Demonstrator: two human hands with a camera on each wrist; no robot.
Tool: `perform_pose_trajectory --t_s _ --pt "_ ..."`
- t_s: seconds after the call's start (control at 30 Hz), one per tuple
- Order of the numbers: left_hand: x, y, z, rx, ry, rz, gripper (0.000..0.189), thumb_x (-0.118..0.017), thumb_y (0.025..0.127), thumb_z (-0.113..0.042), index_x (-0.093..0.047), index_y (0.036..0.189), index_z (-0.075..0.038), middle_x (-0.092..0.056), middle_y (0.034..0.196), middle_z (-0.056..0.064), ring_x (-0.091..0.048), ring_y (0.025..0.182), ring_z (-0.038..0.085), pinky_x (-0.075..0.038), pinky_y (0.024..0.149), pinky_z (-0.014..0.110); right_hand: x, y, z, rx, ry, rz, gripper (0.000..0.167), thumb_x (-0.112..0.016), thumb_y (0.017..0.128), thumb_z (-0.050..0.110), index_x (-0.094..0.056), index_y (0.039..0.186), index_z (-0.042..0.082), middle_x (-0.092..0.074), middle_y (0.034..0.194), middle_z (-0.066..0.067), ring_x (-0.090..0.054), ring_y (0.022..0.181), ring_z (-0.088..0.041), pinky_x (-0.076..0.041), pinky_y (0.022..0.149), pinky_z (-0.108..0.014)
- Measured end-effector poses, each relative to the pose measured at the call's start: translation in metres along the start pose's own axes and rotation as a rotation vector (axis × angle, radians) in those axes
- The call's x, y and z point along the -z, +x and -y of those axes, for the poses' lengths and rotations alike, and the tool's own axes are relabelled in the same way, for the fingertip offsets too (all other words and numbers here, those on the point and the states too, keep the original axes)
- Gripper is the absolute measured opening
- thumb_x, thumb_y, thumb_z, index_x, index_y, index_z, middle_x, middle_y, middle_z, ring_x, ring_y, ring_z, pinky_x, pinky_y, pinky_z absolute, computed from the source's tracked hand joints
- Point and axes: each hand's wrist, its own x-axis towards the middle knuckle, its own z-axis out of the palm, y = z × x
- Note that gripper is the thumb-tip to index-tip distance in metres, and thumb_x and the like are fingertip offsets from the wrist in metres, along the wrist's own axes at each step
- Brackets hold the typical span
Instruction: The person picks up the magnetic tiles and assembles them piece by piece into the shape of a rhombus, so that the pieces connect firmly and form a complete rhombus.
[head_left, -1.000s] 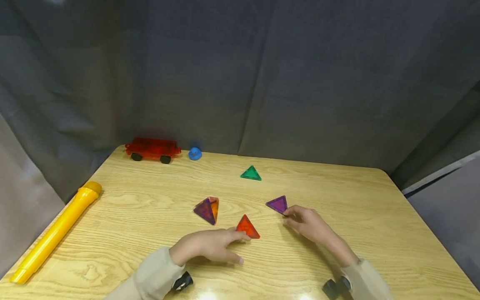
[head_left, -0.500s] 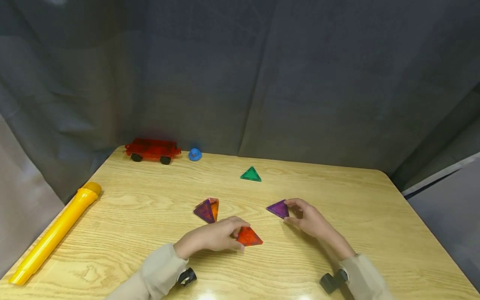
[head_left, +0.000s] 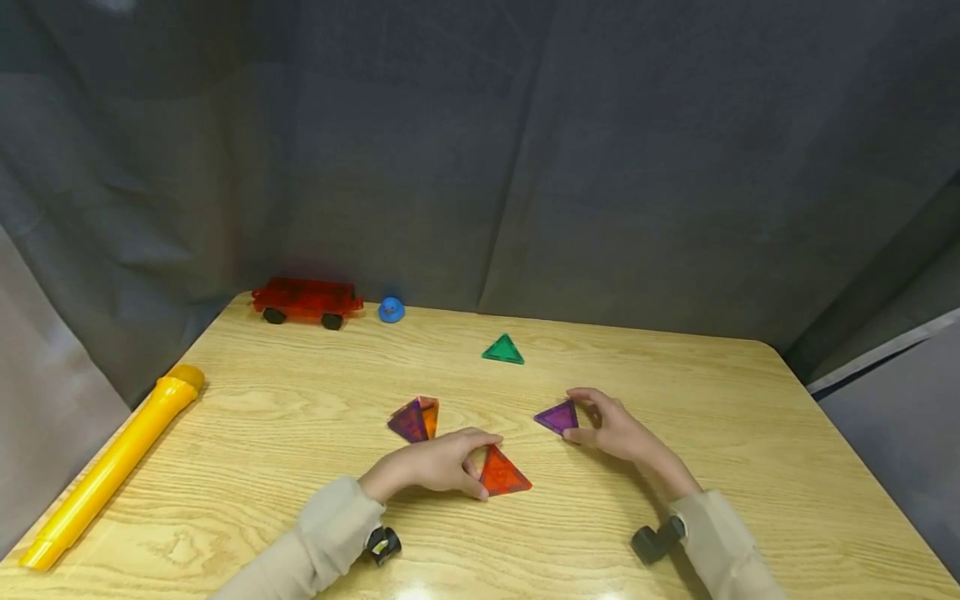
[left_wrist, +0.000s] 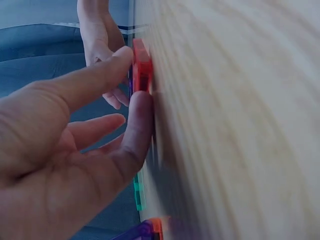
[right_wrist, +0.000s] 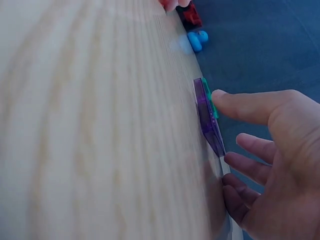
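Observation:
Flat on the table, a translucent red triangular magnetic tile [head_left: 506, 475] sits between the thumb and index finger of my left hand [head_left: 441, 462], which grips its left edge. In the left wrist view, the fingertips meet the edges of the red tile [left_wrist: 142, 62]. My right hand [head_left: 621, 429] holds a purple triangular magnetic tile [head_left: 556, 417] by its right side, thumb and index finger at two corners. Seen from the right wrist, the purple tile [right_wrist: 206, 120] lies on the wood. Behind my left hand is a purple-and-orange tile cluster [head_left: 412, 420], partly overlapping in view.
A green triangular tile [head_left: 503, 349] lies farther back. At the back left stand a red wheeled car base [head_left: 306, 298] and a blue toy duck [head_left: 391, 309]. A yellow microphone-shaped tube [head_left: 112, 467] lies along the left edge. Dark curtains [head_left: 637, 167] hang behind the table.
My left fingers went from reaching over the red tile to gripping its edge; the tile turned and shifted slightly right and nearer. My right thumb and index finger spread along the purple tile's side.

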Motion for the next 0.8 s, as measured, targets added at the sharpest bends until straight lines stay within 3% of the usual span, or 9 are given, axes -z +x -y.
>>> perform_pose_trajectory --t_s 0.23,0.5,0.63,0.8 --pt "-0.0014 0.0055 0.0030 0.016 -0.004 -0.007 0.073 -0.076 0.081 -0.011 -0.038 0.143 -0.001 -0.039 0.139 0.015 -0.058 0.073 0.005 -0.047 0.069 0.018 -0.0014 0.0030 -0.0010 -0.042 -0.029 0.000 0.062 -0.073 0.084 0.019 -0.045 0.135 -0.002 -0.047 0.134 -0.025 -0.032 0.126 -0.047 -0.030 0.102 -0.060" --pt "-0.0023 0.0073 0.0030 0.057 0.022 -0.032 0.073 -0.079 0.078 -0.014 -0.042 0.140 0.001 -0.043 0.128 0.012 -0.054 0.067 0.005 -0.045 0.067 0.018 -0.0037 0.0045 0.0000 -0.032 0.014 -0.006 0.059 -0.075 0.080 0.009 -0.047 0.131 -0.003 -0.046 0.132 -0.025 -0.037 0.126 -0.047 -0.030 0.105 -0.058" --pt "-0.0024 0.0075 0.0018 0.081 0.025 -0.052 0.070 -0.080 0.076 -0.015 -0.047 0.136 0.000 -0.045 0.117 0.009 -0.052 0.067 0.007 -0.043 0.065 0.020 -0.0040 0.0044 0.0019 -0.017 0.017 -0.012 0.059 -0.077 0.077 0.004 -0.049 0.128 -0.004 -0.043 0.123 -0.023 -0.048 0.108 -0.037 -0.043 0.092 -0.043" --pt "-0.0019 0.0075 0.0002 0.068 -0.043 -0.052 0.067 -0.079 0.077 -0.010 -0.045 0.134 -0.002 -0.048 0.114 0.009 -0.055 0.073 0.010 -0.045 0.067 0.022 -0.0039 0.0037 0.0066 -0.044 0.016 -0.019 0.062 -0.077 0.074 -0.001 -0.049 0.129 -0.007 -0.041 0.109 -0.018 -0.042 0.085 -0.021 -0.039 0.067 -0.022"
